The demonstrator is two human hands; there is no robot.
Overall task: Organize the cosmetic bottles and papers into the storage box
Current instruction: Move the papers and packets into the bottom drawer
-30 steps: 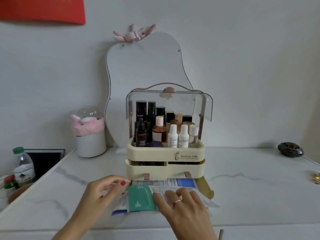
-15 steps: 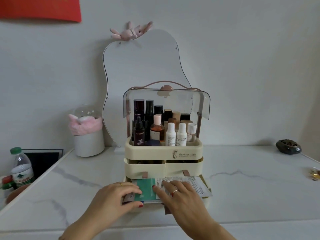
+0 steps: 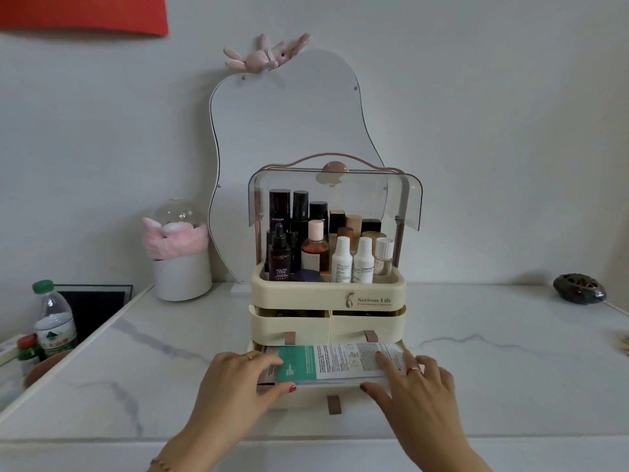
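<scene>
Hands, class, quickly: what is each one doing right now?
Left hand: grips the papers at their left end.
Right hand: open, fingers pressing the papers' right end.

Bare hands, red-painted nails; left hand, gold ring, perhaps a bracelet; right hand, gold ring

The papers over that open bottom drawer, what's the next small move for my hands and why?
Probably press the papers flat into the bottom drawer and let go. The drawer is pulled out, the stack lies over its opening, the left hand holds the left end and the right hand rests on the right end. Once they sit below the rim, the drawer could slide shut.
</scene>
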